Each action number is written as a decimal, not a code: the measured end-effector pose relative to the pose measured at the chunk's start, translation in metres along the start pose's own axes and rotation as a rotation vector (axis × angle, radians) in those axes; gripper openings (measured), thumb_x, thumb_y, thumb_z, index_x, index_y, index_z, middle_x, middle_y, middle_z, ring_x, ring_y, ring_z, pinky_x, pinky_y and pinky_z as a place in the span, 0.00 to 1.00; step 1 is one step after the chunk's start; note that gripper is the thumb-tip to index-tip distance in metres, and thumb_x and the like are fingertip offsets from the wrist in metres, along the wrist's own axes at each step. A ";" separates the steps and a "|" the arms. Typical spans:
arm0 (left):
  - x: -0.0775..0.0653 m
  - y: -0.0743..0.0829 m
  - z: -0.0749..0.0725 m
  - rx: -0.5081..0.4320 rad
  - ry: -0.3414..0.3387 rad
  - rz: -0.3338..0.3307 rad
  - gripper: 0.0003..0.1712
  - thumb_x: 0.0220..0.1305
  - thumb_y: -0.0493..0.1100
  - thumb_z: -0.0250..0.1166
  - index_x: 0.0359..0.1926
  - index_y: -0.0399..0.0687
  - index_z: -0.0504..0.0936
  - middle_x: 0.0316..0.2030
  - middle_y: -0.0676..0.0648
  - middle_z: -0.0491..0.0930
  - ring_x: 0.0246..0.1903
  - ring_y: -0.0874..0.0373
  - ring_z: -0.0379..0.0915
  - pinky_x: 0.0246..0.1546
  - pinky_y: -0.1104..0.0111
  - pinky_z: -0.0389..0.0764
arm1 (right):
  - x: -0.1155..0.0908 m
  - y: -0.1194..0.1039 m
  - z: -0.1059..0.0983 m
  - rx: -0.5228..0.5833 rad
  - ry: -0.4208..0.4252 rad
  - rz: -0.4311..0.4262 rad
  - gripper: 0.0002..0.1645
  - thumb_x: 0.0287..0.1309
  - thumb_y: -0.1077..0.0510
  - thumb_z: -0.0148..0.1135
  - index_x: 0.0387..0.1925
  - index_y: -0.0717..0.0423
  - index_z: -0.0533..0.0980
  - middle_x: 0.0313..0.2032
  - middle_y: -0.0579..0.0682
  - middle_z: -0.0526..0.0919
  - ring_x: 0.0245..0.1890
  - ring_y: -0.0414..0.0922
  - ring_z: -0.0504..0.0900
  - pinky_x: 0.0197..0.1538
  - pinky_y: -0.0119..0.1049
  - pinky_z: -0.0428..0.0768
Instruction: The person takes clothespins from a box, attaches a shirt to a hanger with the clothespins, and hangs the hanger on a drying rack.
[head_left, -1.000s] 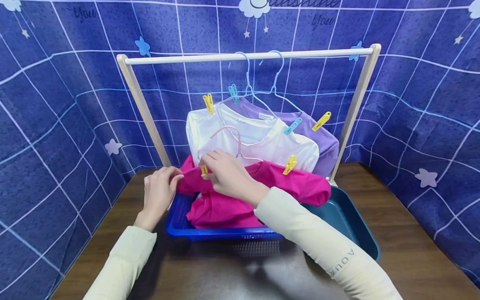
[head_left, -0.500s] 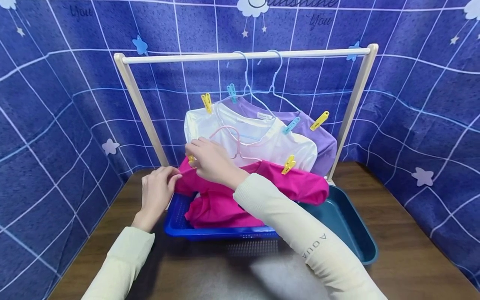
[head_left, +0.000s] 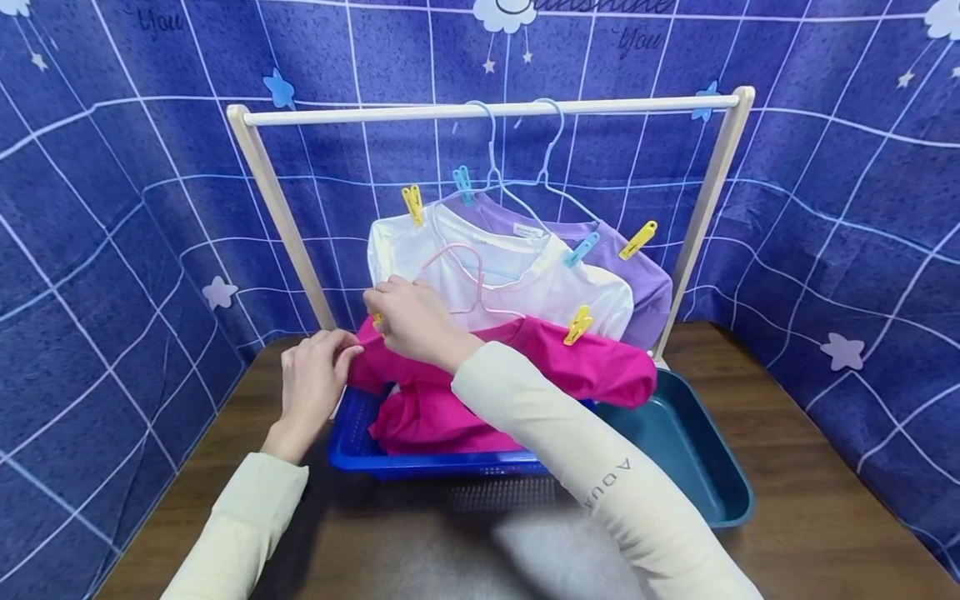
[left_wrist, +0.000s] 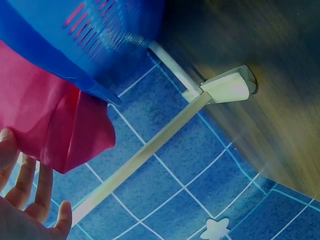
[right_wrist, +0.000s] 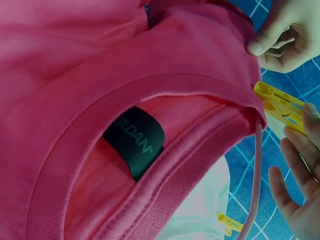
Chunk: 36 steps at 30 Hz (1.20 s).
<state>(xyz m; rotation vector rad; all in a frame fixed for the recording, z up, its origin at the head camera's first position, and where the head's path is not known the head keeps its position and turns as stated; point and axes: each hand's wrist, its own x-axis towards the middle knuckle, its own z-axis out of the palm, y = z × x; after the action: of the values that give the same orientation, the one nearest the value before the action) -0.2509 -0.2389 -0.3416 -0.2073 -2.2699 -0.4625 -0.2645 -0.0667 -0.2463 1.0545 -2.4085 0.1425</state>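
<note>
A magenta T-shirt [head_left: 555,358] sits on a pink hanger [head_left: 480,279], its lower part bunched in the blue basket [head_left: 435,465]. At its left sleeve-side, my left hand [head_left: 311,375] pinches the fabric between thumb and fingers. My right hand [head_left: 416,321] pinches a yellow clothespin [right_wrist: 280,107], whose tip meets the shirt's shoulder edge beside the hanger in the right wrist view. Another yellow clothespin [head_left: 577,325] grips the opposite shoulder. In the head view, the right hand covers most of the clothespin it holds. A black neck label [right_wrist: 135,141] shows inside the collar.
Behind, a white shirt [head_left: 405,246] and a purple shirt [head_left: 648,287] hang on light-blue hangers from the white rail [head_left: 330,115], clipped with yellow and blue clothespins. A teal tray [head_left: 738,467] stands right of the basket on the wooden table [head_left: 795,433].
My right hand has moved left along the shirt's shoulder with the yellow clothespin, toward my left hand. The left hand keeps its pinch on the fabric, almost unmoved.
</note>
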 end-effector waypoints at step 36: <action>-0.001 -0.003 0.006 0.005 -0.031 -0.014 0.08 0.54 0.46 0.65 0.32 0.47 0.81 0.26 0.43 0.81 0.29 0.43 0.75 0.35 0.52 0.64 | -0.029 0.008 0.001 -0.034 -0.058 0.005 0.18 0.54 0.53 0.57 0.48 0.49 0.70 0.46 0.44 0.77 0.51 0.41 0.71 0.51 0.37 0.70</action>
<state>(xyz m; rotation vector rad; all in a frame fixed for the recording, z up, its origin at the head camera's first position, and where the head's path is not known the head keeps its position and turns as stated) -0.2550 -0.2391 -0.3472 -0.1966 -2.3037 -0.4637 -0.2540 -0.0420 -0.2601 1.0509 -2.4561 0.0732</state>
